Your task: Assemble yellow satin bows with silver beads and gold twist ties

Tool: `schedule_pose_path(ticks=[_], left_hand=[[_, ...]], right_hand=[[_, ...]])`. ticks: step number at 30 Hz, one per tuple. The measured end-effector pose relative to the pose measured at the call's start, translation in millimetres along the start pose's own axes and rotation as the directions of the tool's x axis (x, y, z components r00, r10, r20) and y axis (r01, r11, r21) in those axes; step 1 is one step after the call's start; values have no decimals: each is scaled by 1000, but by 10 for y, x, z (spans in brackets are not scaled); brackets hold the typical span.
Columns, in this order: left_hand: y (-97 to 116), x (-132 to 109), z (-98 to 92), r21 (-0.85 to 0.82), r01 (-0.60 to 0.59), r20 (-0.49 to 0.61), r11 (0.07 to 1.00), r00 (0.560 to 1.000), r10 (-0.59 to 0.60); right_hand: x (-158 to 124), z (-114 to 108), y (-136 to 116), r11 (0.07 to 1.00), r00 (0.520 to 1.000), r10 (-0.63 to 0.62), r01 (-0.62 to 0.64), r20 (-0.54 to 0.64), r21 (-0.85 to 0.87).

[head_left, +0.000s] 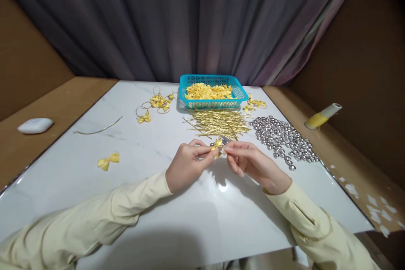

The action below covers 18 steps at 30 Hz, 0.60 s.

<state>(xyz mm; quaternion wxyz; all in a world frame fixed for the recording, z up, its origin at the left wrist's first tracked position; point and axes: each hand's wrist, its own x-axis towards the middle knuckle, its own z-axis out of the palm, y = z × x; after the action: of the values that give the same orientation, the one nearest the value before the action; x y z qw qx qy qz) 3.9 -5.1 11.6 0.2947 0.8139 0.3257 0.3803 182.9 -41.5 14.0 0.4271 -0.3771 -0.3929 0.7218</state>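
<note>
Over the middle of the table, my left hand pinches a small yellow ribbon bow between thumb and fingers. My right hand is closed at the bow's right side, thumb against forefinger. A tiny pale bit shows under those fingertips, too small to name. Just behind the bow lies a dark pointed metal tip, mostly hidden. Gold cords lie in a heap beyond both hands. To the right spreads a pile of shiny silver beads or bells. Another yellow bow rests alone at the left.
A blue basket of yellow bows stands at the back. Bows with cord loops lie left and right of it. One cord and a white rounded object are leftward. A yellow thread spool and white scraps sit rightward.
</note>
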Motion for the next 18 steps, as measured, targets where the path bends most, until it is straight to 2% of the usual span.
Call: schedule_pose_path(ticks=[4, 7, 12, 15, 18], left_hand=[[-8, 11, -5, 50, -28, -1, 998, 1000, 28], [-9, 15, 2, 142, -100, -5, 985, 995, 102], [-24, -10, 27, 248, -201, 71, 948, 979, 189], [-40, -28, 35, 273, -231, 126, 934, 971, 204], [-46, -33, 35, 298, -253, 172, 920, 963, 209]], right_hand=[[-31, 18, -19, 994, 999, 10, -6, 42, -109], [-61, 41, -45, 977, 999, -3, 12, 43, -215], [-79, 82, -30, 895, 987, -155, 117, -53, -431], [-72, 95, 30, 754, 946, -307, 179, -98, -632], [-67, 85, 100, 490, 879, -476, 231, -35, -840]])
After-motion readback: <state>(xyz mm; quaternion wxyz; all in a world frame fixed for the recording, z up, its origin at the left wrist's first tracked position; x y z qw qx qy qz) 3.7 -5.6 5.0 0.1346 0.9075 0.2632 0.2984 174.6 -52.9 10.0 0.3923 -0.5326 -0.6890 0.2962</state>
